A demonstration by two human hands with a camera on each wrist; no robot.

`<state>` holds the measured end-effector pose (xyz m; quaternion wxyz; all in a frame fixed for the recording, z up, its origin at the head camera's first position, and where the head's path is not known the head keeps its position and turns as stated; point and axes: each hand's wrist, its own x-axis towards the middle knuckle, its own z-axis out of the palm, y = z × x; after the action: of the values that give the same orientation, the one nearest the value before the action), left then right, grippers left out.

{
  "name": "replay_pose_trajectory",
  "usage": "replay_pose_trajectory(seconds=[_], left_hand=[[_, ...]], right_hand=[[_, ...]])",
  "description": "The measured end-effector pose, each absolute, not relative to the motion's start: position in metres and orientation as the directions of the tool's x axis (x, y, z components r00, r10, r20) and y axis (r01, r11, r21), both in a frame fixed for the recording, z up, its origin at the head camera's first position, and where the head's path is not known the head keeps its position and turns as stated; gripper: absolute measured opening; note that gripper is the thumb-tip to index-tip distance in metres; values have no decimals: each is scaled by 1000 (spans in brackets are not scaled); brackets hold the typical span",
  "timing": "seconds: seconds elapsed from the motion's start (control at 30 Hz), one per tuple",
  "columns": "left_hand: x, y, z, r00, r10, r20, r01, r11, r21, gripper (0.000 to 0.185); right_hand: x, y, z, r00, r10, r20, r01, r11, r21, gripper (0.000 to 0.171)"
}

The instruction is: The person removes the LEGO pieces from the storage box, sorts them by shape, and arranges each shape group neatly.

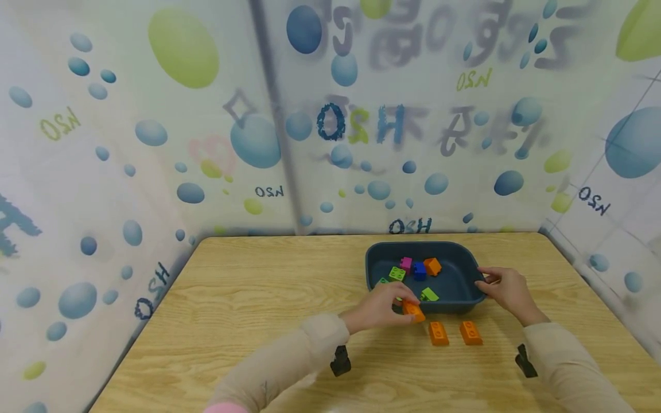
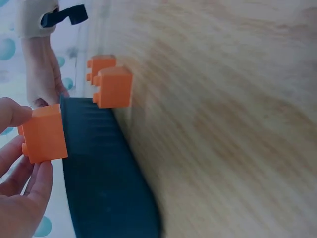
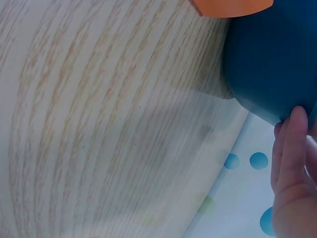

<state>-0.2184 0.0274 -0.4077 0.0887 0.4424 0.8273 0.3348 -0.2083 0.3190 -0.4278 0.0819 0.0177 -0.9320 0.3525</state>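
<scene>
My left hand (image 1: 388,306) pinches an orange toy brick (image 1: 413,311) between thumb and fingers, close over the near rim of a dark blue-grey bin (image 1: 373,252). In the left wrist view the held brick (image 2: 45,134) shows its studs toward the palm. My right hand (image 1: 508,291) grips the bin's right rim, thumb and fingers on either side of it. Inside the bin lie a blue brick (image 1: 419,271), a magenta brick (image 1: 406,264), an orange brick (image 1: 432,266) and several green ones, among them a light green brick (image 1: 429,294). Part of the bin's near left is hidden behind my left hand.
Two orange bricks stand on the wooden table (image 1: 258,287) in front of the bin: a left one (image 1: 438,333) and a right one (image 1: 471,332). Behind the table rises a white wall sheet (image 1: 320,172) printed with blue and green dots. Dark straps hang at both wrists.
</scene>
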Motion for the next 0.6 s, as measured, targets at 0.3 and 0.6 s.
replay_pose_trajectory(seconds=[0.3,0.6], left_hand=[[-208,23,-425,-530,832,165,759,378,530,25],[-201,23,-442,-572,815,92,703,429,567,27]], right_hand=[[-208,318,-427,-986,30,165,-86,751,-655,40],[-207,317,-426,-985,29,169,-89,757,-648,39]])
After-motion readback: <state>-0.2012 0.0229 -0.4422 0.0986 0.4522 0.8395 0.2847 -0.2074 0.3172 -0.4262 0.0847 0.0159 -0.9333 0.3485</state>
